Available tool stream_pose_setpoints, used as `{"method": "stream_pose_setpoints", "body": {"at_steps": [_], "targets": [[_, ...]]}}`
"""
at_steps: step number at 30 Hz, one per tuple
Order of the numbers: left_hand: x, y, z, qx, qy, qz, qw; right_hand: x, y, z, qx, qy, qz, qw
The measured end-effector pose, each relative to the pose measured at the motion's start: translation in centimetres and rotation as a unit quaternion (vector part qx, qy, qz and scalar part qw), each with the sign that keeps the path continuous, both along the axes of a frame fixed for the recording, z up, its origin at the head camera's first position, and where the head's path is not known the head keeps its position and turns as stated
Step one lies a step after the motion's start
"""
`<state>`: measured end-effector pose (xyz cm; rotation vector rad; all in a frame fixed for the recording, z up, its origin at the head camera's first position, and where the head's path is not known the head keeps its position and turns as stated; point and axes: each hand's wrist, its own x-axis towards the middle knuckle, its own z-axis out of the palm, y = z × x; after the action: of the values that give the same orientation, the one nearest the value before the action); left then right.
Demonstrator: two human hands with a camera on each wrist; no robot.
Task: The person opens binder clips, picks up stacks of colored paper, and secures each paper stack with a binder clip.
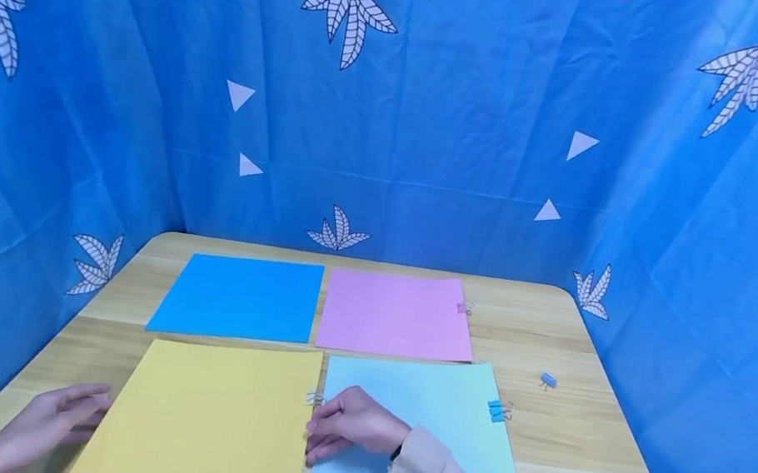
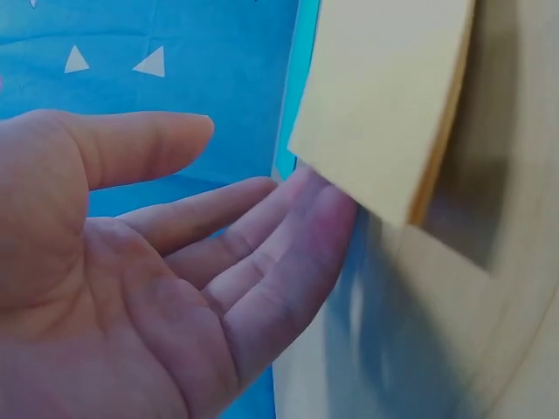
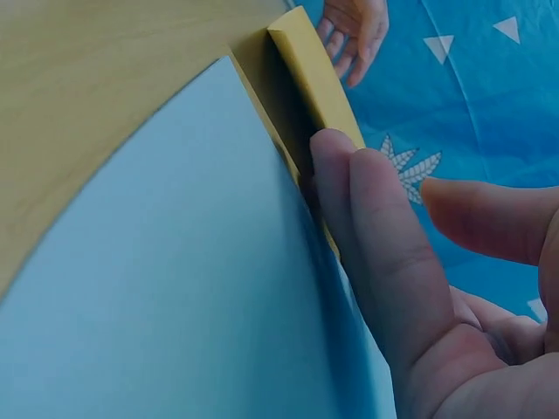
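A yellow sheet stack [image 1: 210, 418] lies at the table's front left; its edge looks thick in the left wrist view. At its left edge is my left hand [image 1: 46, 419], with fingertips right at the corner and the thumb raised off the paper. My right hand [image 1: 349, 426] has its fingers against the stack's right edge, the thumb standing apart in the right wrist view. Just above those fingers, a pale binder clip [image 1: 314, 398] sits on the yellow edge. Beneath my right hand lies a light blue sheet [image 1: 427, 397], with a blue binder clip [image 1: 497, 411] on its right edge.
Behind the yellow stack lies a bright blue sheet [image 1: 242, 297]. A pink sheet [image 1: 395, 315] beside it carries a pink binder clip [image 1: 463, 308]. One small blue binder clip [image 1: 548, 380] lies loose on the wooden table [image 1: 585, 450]. Blue patterned cloth [image 1: 446, 113] hangs around the table.
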<state>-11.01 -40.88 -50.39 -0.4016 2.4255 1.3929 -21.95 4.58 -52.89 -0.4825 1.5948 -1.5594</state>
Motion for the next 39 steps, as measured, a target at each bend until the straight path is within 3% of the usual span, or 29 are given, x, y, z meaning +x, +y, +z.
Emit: {"method": "stream_pose_setpoints", "body": {"at_steps": [16, 39], "targets": [[0.57, -0.04, 0.49, -0.009, -0.001, 0.022, 0.9997, 0.28, 0.22, 0.25, -0.007, -0.011, 0.033, 0.999], [0.45, -0.08, 0.93, -0.017, -0.016, 0.021, 0.9995, -0.33, -0.15, 0.26, -0.007, -0.007, 0.03, 1.0]]}}
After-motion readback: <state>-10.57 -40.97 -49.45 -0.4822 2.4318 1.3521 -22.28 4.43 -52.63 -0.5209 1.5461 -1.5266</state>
